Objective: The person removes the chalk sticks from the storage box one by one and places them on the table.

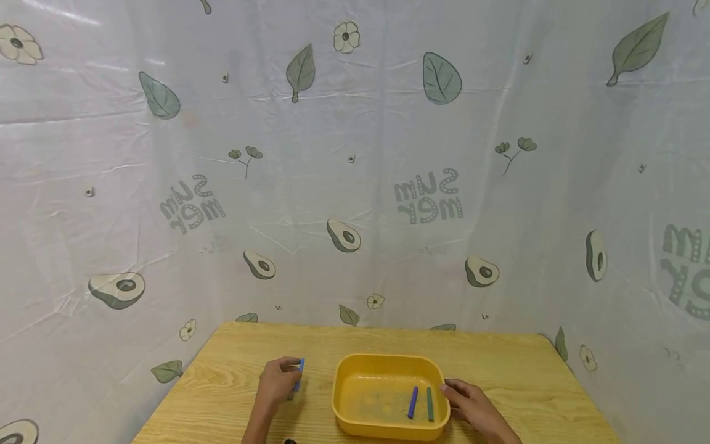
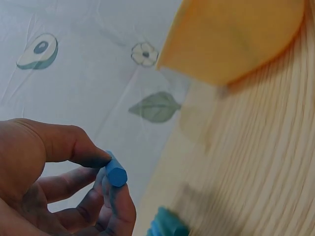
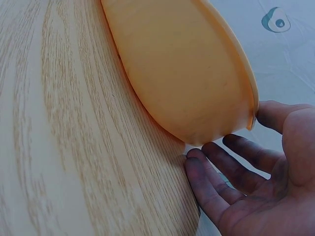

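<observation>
My left hand [image 1: 279, 379] pinches a blue chalk stick [image 2: 116, 175] between thumb and fingers, to the left of a yellow basin [image 1: 346, 425]. The stick's end faces the left wrist camera, and those fingers carry bluish stains. Below that hand, blue-green sticks [image 2: 167, 223] show at the lower edge of the left wrist view, partly cut off. My right hand [image 1: 471, 407] holds the basin's right end, thumb at the rim and fingers against the outer wall. Inside the basin lie a purple-blue chalk stick [image 1: 413, 402] and a green chalk stick [image 1: 429, 404], side by side.
The basin stands on a wooden table [image 1: 516, 370]. A patterned sheet [image 1: 299, 185] hangs behind the table and along both sides. A small dark object [image 1: 290, 441] shows at the bottom edge of the head view, left of the basin. Greyish dust marks the basin's floor.
</observation>
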Demonstrator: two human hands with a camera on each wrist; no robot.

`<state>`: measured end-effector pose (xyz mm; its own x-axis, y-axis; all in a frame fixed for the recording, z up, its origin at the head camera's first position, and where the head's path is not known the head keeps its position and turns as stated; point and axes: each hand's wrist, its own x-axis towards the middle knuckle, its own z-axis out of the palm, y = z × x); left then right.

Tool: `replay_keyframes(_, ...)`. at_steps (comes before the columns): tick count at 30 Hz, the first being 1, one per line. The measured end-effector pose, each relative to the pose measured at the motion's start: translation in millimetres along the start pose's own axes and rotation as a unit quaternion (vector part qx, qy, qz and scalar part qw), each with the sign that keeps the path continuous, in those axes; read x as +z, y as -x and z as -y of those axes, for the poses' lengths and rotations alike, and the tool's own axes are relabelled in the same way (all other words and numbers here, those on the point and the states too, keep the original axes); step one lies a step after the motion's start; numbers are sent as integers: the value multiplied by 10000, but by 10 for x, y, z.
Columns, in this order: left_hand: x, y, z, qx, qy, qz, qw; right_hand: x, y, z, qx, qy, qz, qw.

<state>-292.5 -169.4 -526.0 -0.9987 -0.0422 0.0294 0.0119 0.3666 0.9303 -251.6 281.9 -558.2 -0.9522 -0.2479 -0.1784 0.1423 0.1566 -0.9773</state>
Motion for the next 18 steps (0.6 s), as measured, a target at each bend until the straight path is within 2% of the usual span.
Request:
replay_keyframes(9, -241, -69, 164, -239, -242, -349, 9988, 14, -21, 8, 94, 131, -186, 9997)
replay_keyframes(18, -397, -110, 284, -339, -312, -429, 9980, 4, -14, -18, 34, 48, -56, 10000)
